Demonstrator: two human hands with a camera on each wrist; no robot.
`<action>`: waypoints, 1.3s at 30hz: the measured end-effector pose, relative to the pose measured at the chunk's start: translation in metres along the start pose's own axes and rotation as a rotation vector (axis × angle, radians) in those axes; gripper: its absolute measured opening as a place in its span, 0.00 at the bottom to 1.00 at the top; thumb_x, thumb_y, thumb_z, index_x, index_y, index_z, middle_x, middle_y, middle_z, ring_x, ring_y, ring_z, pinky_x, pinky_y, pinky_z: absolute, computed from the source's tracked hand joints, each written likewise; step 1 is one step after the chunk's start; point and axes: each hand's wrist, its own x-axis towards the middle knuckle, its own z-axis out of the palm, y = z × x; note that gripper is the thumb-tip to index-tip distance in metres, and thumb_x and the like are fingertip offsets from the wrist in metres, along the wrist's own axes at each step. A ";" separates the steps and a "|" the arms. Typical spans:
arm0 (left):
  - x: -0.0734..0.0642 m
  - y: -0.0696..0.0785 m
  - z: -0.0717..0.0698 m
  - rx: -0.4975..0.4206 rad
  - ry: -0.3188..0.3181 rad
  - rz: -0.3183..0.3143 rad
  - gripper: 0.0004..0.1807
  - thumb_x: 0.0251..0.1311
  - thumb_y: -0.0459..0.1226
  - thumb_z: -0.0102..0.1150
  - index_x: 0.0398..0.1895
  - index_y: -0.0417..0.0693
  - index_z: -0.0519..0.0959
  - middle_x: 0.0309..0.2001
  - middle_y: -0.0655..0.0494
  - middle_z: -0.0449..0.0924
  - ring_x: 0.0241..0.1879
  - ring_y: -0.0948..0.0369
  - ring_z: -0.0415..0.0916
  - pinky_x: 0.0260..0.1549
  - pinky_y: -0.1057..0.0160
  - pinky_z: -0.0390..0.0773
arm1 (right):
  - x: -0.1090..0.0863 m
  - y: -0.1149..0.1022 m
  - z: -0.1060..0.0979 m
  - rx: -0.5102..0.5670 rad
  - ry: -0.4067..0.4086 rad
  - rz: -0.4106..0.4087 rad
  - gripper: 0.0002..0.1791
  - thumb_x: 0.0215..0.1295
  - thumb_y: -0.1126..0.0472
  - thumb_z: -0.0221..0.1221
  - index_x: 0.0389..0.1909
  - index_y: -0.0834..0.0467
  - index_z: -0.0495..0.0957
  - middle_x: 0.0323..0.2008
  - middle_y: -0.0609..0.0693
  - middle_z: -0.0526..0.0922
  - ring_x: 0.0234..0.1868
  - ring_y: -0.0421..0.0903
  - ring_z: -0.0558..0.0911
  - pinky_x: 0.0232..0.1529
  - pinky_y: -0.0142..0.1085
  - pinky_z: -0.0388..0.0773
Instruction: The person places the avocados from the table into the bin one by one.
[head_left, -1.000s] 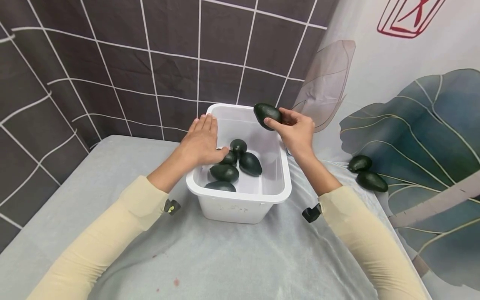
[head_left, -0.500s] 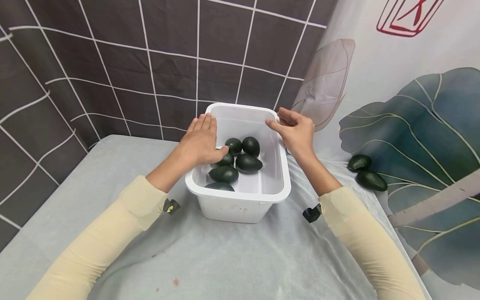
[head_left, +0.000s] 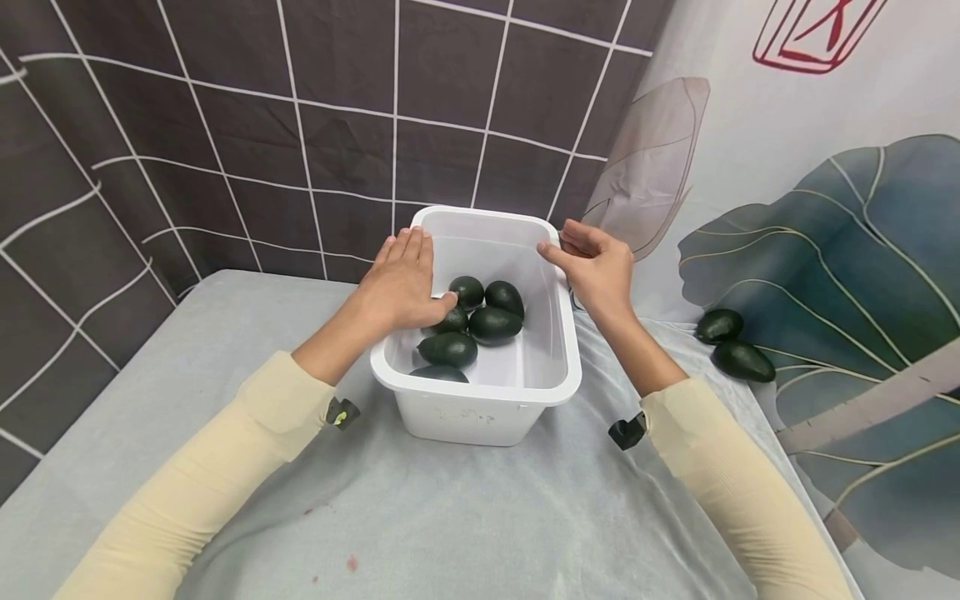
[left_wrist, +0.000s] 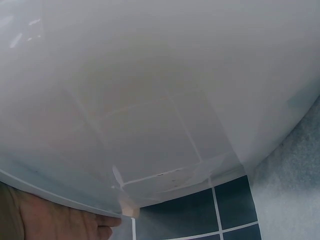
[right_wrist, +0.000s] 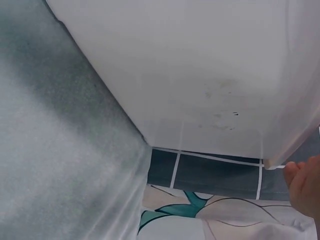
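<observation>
In the head view, several dark green avocados (head_left: 496, 326) lie in a white plastic tub (head_left: 467, 419) on the cloth-covered table. My left hand (head_left: 397, 287) rests over the tub's left rim, fingers straight and thumb reaching inward; it hides part of one avocado. At the far right corner of the rim, my right hand (head_left: 596, 262) hovers with loosely bent fingers and holds nothing. The tub's outer wall (left_wrist: 150, 100) fills most of the left wrist view, with the left hand (left_wrist: 60, 220) below it. Fingertips of the right hand (right_wrist: 305, 185) show near the tub's edge in the right wrist view.
Two more avocados (head_left: 738, 354) lie together at the table's right edge, against a curtain (head_left: 825, 275) with a leaf print. Behind the tub hangs a dark grid-patterned cloth (head_left: 337, 150). Grey cloth (head_left: 450, 517) covers the table.
My right hand let go of an avocado, which dropped into the tub and settled among the others, shifting some. Since then that hand has drifted slightly right. The left hand stays put.
</observation>
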 end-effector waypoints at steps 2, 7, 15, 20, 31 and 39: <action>0.000 -0.001 0.000 -0.002 0.002 0.000 0.56 0.79 0.57 0.48 0.91 0.26 0.38 0.93 0.30 0.32 0.94 0.37 0.31 0.94 0.42 0.34 | 0.000 0.001 0.000 0.002 0.002 -0.012 0.35 0.63 0.55 0.83 0.68 0.64 0.87 0.64 0.59 0.92 0.66 0.52 0.92 0.64 0.31 0.88; 0.000 -0.001 0.001 -0.010 0.004 -0.002 0.56 0.79 0.56 0.48 0.91 0.26 0.38 0.93 0.30 0.33 0.94 0.37 0.31 0.94 0.41 0.34 | -0.001 0.003 -0.001 -0.003 0.007 -0.010 0.35 0.63 0.54 0.83 0.68 0.64 0.87 0.64 0.58 0.92 0.67 0.52 0.92 0.65 0.32 0.88; 0.000 0.000 0.000 -0.001 -0.003 -0.004 0.57 0.79 0.58 0.47 0.91 0.27 0.37 0.93 0.30 0.32 0.94 0.37 0.31 0.94 0.42 0.34 | -0.003 0.007 -0.003 0.000 0.024 0.004 0.35 0.63 0.55 0.83 0.68 0.64 0.87 0.64 0.59 0.92 0.67 0.52 0.91 0.67 0.33 0.87; 0.001 0.000 0.001 0.000 -0.003 -0.003 0.57 0.79 0.57 0.47 0.91 0.27 0.37 0.93 0.30 0.32 0.94 0.37 0.31 0.94 0.42 0.34 | -0.004 0.010 -0.004 0.015 0.034 -0.005 0.34 0.63 0.55 0.83 0.67 0.64 0.87 0.64 0.59 0.92 0.67 0.54 0.91 0.67 0.34 0.88; 0.001 0.000 0.001 -0.002 -0.001 -0.002 0.56 0.80 0.57 0.47 0.91 0.27 0.38 0.93 0.30 0.33 0.94 0.37 0.31 0.94 0.42 0.34 | -0.010 0.017 -0.012 0.014 0.050 0.028 0.33 0.64 0.55 0.82 0.67 0.63 0.88 0.64 0.58 0.92 0.66 0.53 0.91 0.66 0.31 0.87; 0.000 0.001 0.000 -0.001 0.001 -0.002 0.56 0.80 0.57 0.48 0.91 0.27 0.38 0.93 0.31 0.33 0.94 0.37 0.31 0.94 0.42 0.34 | -0.013 0.025 -0.018 0.007 0.063 0.032 0.33 0.64 0.53 0.81 0.68 0.61 0.87 0.64 0.57 0.92 0.67 0.53 0.91 0.62 0.28 0.88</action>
